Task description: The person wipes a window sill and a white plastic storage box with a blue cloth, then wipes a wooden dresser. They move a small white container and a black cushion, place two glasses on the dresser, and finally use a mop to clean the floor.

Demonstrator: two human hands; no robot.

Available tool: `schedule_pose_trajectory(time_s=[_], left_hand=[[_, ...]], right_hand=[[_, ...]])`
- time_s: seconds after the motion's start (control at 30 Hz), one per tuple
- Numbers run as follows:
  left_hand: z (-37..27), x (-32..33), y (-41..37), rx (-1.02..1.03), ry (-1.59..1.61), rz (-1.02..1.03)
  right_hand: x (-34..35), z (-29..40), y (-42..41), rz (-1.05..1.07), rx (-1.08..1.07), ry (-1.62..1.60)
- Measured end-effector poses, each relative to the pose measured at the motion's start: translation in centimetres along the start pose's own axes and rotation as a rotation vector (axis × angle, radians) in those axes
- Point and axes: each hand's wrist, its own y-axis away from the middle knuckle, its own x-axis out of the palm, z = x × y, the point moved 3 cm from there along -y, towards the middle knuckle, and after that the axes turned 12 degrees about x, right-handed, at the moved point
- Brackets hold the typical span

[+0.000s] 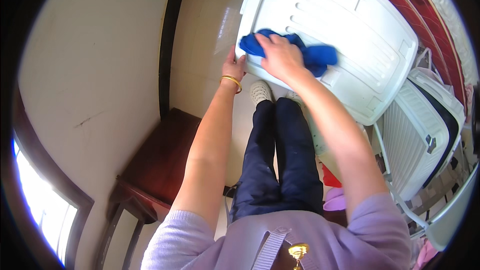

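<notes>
A large white plastic lid (337,26) with moulded grooves lies before me, seemingly on a storage box whose sides are hidden. My right hand (281,54) presses a crumpled blue cloth (318,56) onto the lid near its left edge. Part of the cloth sticks out on both sides of the fingers and is slightly blurred. At the lid's near left corner, my left hand (234,65) grips the rim, fingers along the outer side. A gold bangle (231,79) circles the left wrist.
A dark wooden chair (161,153) stands at left by the pale wall (93,45). To the right are a light ribbed suitcase (416,138), a metal-framed rack (401,206) and red patterned fabric (427,15). Tiled floor (202,18) shows beside the lid.
</notes>
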Motion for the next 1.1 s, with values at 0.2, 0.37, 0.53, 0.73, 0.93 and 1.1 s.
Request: schedule_pose_trajectory(time_s=[0.2, 0.37, 0.53, 0.73, 0.93, 1.1], left_hand=[[3.3, -0.6, -2.1, 0.198, -0.208, -0.036], [-2.3, 0.7, 0.8, 0.586, -0.827, -0.117], [-7.3, 8.9, 3.6, 0.966, -1.362, 0.217], [-8.0, 18.1, 2.5, 0.845, -1.409, 0.411], [-7.4, 16.7, -0.7, 0.764, -1.148, 0.414], [-9.4, 15.8, 0.4, 0.838, -1.555, 0.470]], right_hand=[[3.7, 0.8, 0.6, -0.027, -0.070, 0.096], [2.3, -6.1, 6.0, -0.068, -0.204, 0.078], [-2.9, -19.5, 5.0, -0.183, 0.073, 0.309], [-7.3, -29.0, 10.4, -0.349, 0.656, 0.285], [-3.7, -12.3, 0.0, -0.290, 0.228, -0.010], [-4.7, -16.2, -1.4, -0.337, -0.149, 0.074]])
